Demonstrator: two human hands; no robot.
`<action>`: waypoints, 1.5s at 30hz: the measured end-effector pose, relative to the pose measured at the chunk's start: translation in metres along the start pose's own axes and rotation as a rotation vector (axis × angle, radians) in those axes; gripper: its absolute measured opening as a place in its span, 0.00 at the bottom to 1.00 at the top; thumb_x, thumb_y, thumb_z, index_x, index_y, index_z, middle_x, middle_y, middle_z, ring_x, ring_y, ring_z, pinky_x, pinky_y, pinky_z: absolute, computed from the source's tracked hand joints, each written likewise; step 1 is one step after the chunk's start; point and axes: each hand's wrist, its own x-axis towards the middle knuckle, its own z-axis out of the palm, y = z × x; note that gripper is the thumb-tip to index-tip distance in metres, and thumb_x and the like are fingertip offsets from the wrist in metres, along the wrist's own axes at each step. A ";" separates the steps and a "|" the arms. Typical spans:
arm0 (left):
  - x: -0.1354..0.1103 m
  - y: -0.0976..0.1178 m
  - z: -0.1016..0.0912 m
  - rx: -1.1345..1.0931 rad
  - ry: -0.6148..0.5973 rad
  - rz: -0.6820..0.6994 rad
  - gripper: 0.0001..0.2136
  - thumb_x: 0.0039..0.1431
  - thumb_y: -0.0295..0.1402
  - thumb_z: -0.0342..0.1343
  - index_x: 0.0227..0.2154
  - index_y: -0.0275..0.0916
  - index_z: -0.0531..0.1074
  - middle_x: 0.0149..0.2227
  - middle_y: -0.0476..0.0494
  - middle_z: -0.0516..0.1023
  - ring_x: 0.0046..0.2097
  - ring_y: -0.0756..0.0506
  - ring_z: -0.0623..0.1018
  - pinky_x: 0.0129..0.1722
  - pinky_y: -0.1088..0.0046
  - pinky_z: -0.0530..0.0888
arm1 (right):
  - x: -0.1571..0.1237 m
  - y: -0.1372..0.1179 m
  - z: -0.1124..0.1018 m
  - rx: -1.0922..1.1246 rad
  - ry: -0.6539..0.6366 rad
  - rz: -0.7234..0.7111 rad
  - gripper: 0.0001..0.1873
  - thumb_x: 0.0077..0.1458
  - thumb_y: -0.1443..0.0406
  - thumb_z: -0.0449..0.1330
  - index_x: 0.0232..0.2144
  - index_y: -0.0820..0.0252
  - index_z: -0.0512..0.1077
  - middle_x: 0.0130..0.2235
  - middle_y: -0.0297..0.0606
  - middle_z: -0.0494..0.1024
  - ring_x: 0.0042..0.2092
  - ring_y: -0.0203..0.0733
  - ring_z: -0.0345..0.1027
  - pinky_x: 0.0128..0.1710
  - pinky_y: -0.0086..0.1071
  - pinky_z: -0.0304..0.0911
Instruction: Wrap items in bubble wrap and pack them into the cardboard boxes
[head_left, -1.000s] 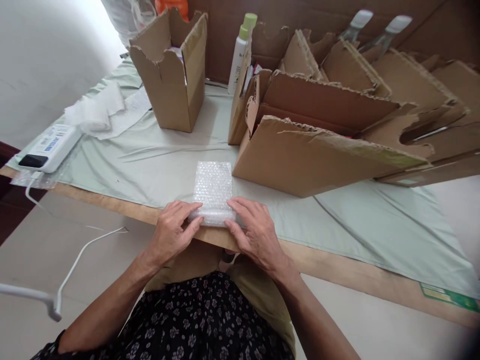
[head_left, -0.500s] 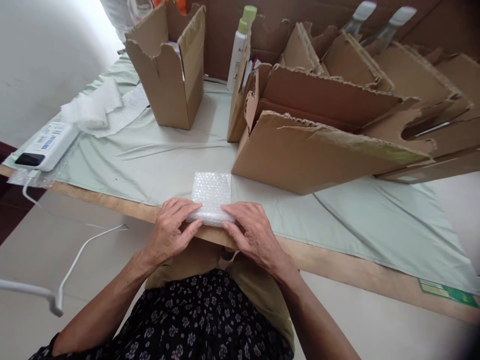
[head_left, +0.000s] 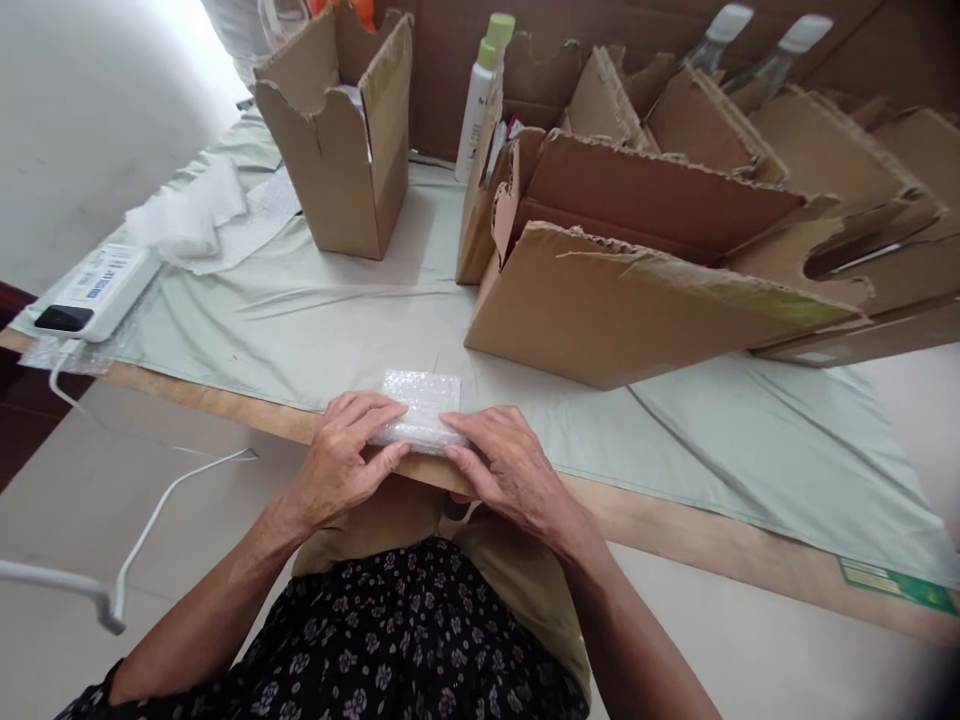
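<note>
At the table's front edge lies a small piece of clear bubble wrap [head_left: 421, 388], its near end rolled into a flat bundle. My left hand [head_left: 352, 445] grips the left end of the roll, thumb on the near side and fingers on top. The right end is held the same way by my right hand [head_left: 502, 455]. Past the fingertips, a short flat stretch of the wrap still lies on the cloth. Whether anything is inside the roll cannot be seen.
Cut-open cardboard boxes [head_left: 660, 310] stand at the right, and a tall carton [head_left: 345, 180] stands at the back left. Between them is a white bottle with a green cap [head_left: 476, 110]. More bubble wrap [head_left: 187, 215] and a white device with a cable [head_left: 101, 290] lie at the left.
The flat part of the bubble wrap beyond my fingers has become shorter as its far edge came nearer to me. Both hands keep their hold on the roll.
</note>
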 end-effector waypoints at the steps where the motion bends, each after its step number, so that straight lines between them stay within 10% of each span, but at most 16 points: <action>1: 0.001 -0.001 0.001 0.002 -0.001 -0.005 0.10 0.68 0.32 0.59 0.50 0.38 0.75 0.46 0.39 0.82 0.50 0.40 0.79 0.53 0.57 0.74 | -0.002 -0.001 0.000 -0.007 0.012 0.008 0.16 0.72 0.62 0.55 0.57 0.54 0.74 0.49 0.40 0.84 0.49 0.47 0.76 0.54 0.45 0.66; 10: 0.010 -0.008 0.007 0.011 0.131 -0.270 0.15 0.71 0.39 0.54 0.54 0.38 0.76 0.51 0.36 0.80 0.53 0.38 0.78 0.56 0.54 0.75 | 0.018 0.007 0.019 -0.135 0.046 0.018 0.18 0.68 0.64 0.58 0.58 0.54 0.74 0.53 0.45 0.82 0.53 0.52 0.74 0.53 0.48 0.67; 16: -0.014 0.017 0.000 -0.561 0.176 -0.676 0.27 0.65 0.42 0.62 0.63 0.37 0.66 0.51 0.36 0.80 0.49 0.42 0.82 0.53 0.61 0.80 | 0.013 -0.003 0.009 0.095 0.195 0.179 0.16 0.67 0.62 0.59 0.54 0.54 0.77 0.49 0.41 0.85 0.47 0.48 0.76 0.51 0.45 0.69; 21: -0.012 0.024 0.012 -0.923 0.070 -0.747 0.37 0.64 0.42 0.62 0.71 0.39 0.55 0.52 0.36 0.80 0.50 0.42 0.82 0.51 0.64 0.81 | -0.005 -0.021 0.002 0.233 0.101 0.169 0.15 0.68 0.61 0.58 0.54 0.51 0.77 0.49 0.40 0.84 0.50 0.47 0.76 0.56 0.47 0.69; 26: -0.002 0.031 0.019 -0.963 0.024 -0.622 0.37 0.66 0.43 0.60 0.73 0.43 0.54 0.49 0.40 0.80 0.46 0.44 0.82 0.48 0.66 0.81 | -0.022 -0.016 -0.002 0.461 0.149 0.269 0.31 0.65 0.51 0.61 0.66 0.53 0.66 0.65 0.49 0.72 0.61 0.53 0.70 0.59 0.50 0.70; 32: 0.017 0.046 0.016 -0.836 -0.110 -0.376 0.31 0.66 0.43 0.61 0.69 0.46 0.62 0.49 0.38 0.82 0.48 0.40 0.83 0.45 0.65 0.82 | -0.042 -0.008 -0.017 0.827 0.140 0.434 0.20 0.62 0.50 0.64 0.48 0.56 0.75 0.38 0.38 0.80 0.36 0.42 0.76 0.36 0.34 0.74; 38: 0.102 0.060 -0.007 -0.228 0.186 0.022 0.29 0.67 0.40 0.59 0.69 0.47 0.61 0.66 0.37 0.71 0.66 0.34 0.71 0.66 0.49 0.70 | -0.063 0.002 -0.065 0.542 0.270 0.376 0.10 0.60 0.56 0.66 0.40 0.53 0.78 0.33 0.34 0.81 0.31 0.40 0.75 0.29 0.29 0.71; 45: 0.168 0.057 0.015 0.024 0.279 0.264 0.15 0.58 0.22 0.56 0.47 0.42 0.74 0.52 0.41 0.80 0.67 0.33 0.71 0.66 0.45 0.69 | -0.087 0.008 -0.148 0.100 0.391 0.218 0.10 0.57 0.57 0.69 0.43 0.45 0.80 0.37 0.37 0.86 0.35 0.46 0.81 0.31 0.32 0.75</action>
